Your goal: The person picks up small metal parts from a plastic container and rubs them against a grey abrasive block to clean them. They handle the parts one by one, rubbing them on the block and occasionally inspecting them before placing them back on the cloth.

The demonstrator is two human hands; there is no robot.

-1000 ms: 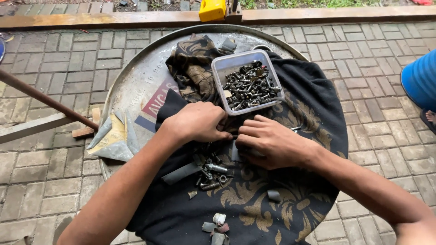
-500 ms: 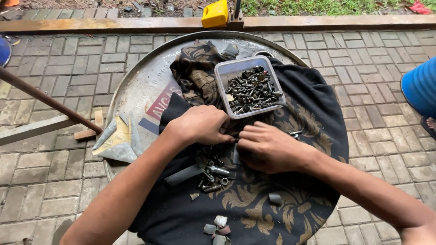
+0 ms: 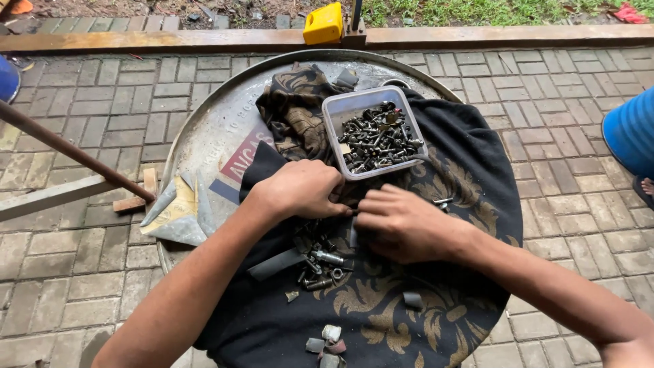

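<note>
Black patterned cloth (image 3: 409, 320) lies under both your hands. Your left hand (image 3: 300, 189) is curled shut and your right hand (image 3: 402, 223) is curled too, fingertips meeting; any grasped piece is hidden. Loose bolts (image 3: 319, 259) lie just below your left hand, the plastic tub (image 3: 372, 133) just beyond.

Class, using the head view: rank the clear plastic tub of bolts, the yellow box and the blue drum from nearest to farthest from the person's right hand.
From the right hand:
1. Clear plastic tub of bolts, just beyond the hand on the black cloth.
2. Blue drum, out at the right edge.
3. Yellow box, at the far top by the rusty rail.
</note>
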